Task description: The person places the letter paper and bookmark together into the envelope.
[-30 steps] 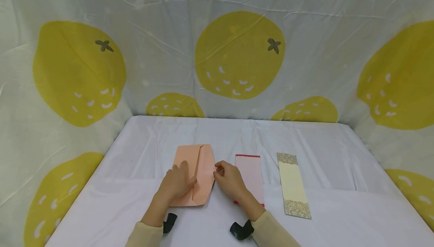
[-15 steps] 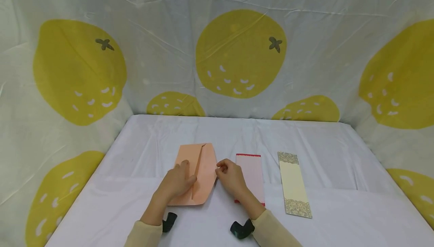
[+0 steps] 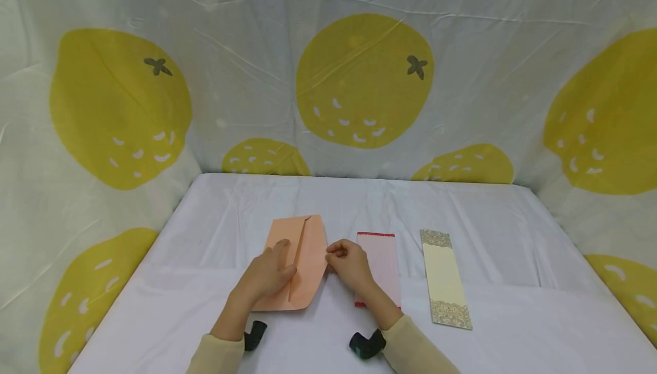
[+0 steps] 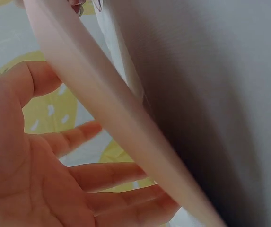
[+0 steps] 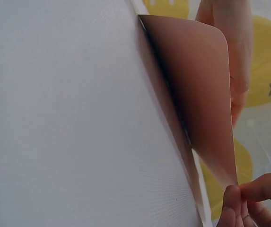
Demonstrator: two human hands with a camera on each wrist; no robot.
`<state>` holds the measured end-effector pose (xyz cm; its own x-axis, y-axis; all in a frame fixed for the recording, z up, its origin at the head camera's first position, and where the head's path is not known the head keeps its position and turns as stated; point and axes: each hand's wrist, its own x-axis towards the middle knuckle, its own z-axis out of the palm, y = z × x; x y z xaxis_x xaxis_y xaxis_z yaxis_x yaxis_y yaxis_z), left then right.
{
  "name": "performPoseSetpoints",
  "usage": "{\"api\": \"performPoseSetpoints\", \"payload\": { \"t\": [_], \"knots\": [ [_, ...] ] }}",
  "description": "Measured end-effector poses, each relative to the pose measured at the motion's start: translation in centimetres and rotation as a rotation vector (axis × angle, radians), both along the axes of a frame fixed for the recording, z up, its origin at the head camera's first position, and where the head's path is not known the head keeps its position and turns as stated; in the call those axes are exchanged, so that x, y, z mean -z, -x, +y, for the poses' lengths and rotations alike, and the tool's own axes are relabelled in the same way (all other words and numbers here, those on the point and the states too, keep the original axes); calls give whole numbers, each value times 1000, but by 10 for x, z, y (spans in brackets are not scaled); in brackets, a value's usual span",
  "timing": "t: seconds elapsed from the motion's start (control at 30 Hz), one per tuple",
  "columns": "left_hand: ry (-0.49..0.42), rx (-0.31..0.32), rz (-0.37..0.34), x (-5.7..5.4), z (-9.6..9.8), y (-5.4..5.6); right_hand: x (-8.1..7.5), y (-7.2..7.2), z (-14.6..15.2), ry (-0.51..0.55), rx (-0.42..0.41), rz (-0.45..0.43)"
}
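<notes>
A peach paper envelope lies on the white cloth in the head view, its flap on the right side. My left hand rests across the envelope's left part, thumb toward the flap's fold. Its extended fingers meet the peach paper edge in the left wrist view. Thumb and fingertips of my right hand pinch the flap's outer edge. The right wrist view shows this flap tilted up from the body, with the right hand at its corner. Part of the envelope is hidden under my left hand.
Right of the envelope lies a pale pink paper sleeve with red ends, partly behind my right wrist. Farther right is a cream sleeve with gold patterned ends. A lemon-print curtain surrounds the table.
My right hand has risen very slightly with the flap's edge between its fingertips. The left hand stays on the envelope, and the two sleeves lie still.
</notes>
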<state>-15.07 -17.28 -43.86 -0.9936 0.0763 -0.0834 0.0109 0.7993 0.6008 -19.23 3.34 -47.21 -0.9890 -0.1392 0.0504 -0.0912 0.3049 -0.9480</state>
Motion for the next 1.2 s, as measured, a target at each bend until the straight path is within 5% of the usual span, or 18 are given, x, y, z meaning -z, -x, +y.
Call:
{"api": "performPoseSetpoints", "payload": {
  "t": [0.37,0.87,1.2],
  "knots": [
    [-39,86,-1,1,-1,0,-5,-1,-3,103,29,-24],
    [-76,106,-12,-2,-4,1,-6,1,-1,122,38,-37],
    [-191,142,13,-5,-16,4,-8,1,0,140,52,-77]
  ]
}}
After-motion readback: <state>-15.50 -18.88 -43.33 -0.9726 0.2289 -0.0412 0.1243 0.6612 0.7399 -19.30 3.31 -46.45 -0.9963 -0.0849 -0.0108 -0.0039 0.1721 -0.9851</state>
